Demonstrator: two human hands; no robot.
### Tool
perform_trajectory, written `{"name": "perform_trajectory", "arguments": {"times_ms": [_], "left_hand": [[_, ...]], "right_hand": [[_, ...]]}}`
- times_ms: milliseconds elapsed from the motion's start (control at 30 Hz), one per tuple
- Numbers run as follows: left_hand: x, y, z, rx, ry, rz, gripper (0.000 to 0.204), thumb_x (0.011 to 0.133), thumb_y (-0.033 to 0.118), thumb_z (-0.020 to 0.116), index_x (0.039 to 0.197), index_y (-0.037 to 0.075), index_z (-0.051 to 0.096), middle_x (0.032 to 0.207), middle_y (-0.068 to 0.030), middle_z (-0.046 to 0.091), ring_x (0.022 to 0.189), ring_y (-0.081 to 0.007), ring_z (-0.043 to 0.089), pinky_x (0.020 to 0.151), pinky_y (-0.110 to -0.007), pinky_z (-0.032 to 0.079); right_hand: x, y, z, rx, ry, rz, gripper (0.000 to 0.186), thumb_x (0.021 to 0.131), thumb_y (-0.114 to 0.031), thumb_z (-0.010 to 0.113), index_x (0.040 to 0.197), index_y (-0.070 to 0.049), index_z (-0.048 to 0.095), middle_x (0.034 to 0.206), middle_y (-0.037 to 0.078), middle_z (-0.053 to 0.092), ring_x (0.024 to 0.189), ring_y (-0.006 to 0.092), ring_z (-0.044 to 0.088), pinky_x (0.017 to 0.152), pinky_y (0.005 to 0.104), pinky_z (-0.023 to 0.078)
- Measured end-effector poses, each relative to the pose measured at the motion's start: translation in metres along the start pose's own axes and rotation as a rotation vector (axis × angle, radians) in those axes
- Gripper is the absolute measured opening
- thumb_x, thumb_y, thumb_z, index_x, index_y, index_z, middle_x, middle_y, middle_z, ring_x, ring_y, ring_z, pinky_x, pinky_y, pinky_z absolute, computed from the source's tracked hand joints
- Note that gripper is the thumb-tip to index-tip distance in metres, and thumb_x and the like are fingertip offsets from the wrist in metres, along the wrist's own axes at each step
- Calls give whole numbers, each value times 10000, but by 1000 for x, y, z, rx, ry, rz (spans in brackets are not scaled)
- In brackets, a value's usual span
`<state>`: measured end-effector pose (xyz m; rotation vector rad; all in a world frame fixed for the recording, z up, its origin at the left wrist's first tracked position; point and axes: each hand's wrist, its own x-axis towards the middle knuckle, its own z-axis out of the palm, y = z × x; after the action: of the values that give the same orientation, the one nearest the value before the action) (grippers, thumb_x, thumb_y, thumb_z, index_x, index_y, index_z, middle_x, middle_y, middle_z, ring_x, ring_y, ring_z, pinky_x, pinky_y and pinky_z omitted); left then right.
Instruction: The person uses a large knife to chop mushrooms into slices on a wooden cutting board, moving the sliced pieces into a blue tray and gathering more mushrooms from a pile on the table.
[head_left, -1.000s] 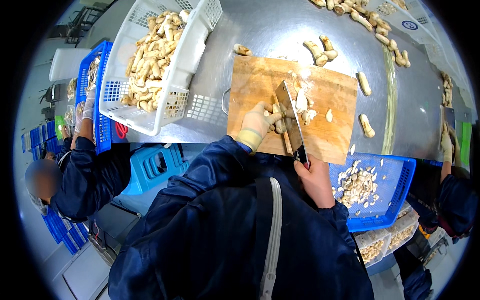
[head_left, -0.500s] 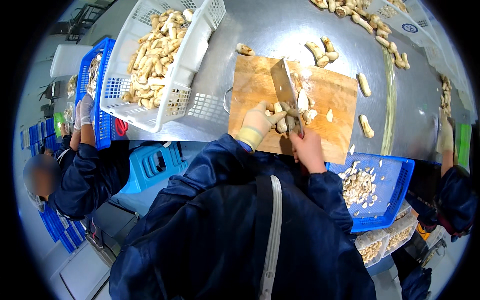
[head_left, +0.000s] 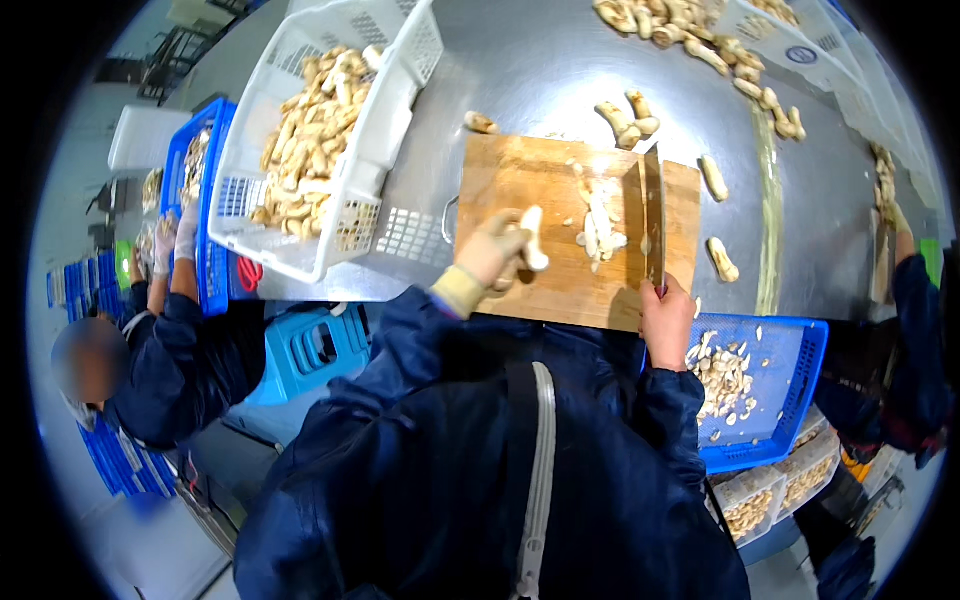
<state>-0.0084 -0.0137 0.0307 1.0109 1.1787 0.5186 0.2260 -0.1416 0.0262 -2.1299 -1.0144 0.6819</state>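
Mushroom (head_left: 534, 243): clamped in left hand (head_left: 487, 251), at its right side, near board (head_left: 570, 292) left edge. Knife (head_left: 655, 215): clamped in right hand (head_left: 667, 318), near-right corner.

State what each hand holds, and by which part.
Right hand: a knife, by its handle. Gloved left hand: at least one mushroom, seemingly by its middle.

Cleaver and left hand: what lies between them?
In the head view, pale mushroom pieces lie on the wooden board between the cleaver and the left hand, which holds a mushroom.
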Motion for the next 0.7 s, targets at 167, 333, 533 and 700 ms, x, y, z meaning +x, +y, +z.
{"name": "perform_trajectory", "arguments": {"times_ms": [167,333,533,700], "left_hand": [[-23,43,-149,592,549,230,296,820,117,605,1112,86,572,878,-100,635,747,-159,607,608,-292,498],[-40,129,-223,912,891,236,411,878,173,611,1236,-2,512,984,-69,632,846,-138,589,720,-249,480],[-15,175,-38,784,353,879,402,864,81,604,1252,12,522,1172,-131,607,1069,-190,583,911,-283,452],[24,151,153,887,-547,759,447,827,216,638,1227,39,545,1060,-162,646,882,-260,655,789,-340,506]], "right_hand": [[-8,-24,-19,-141,-62,-12,260,802,-161,582,992,13,620,715,243,618,688,396,623,623,450,495],[-14,-25,-13,-72,-56,-103,242,799,-140,610,981,19,616,678,205,621,653,372,625,606,427,504],[-29,-21,-16,-90,-93,-127,158,802,-134,593,928,-47,556,677,186,619,638,368,620,584,446,495],[-36,-9,-10,-170,-80,-136,143,796,-140,595,908,-65,548,663,182,612,621,372,613,573,452,492]]}}
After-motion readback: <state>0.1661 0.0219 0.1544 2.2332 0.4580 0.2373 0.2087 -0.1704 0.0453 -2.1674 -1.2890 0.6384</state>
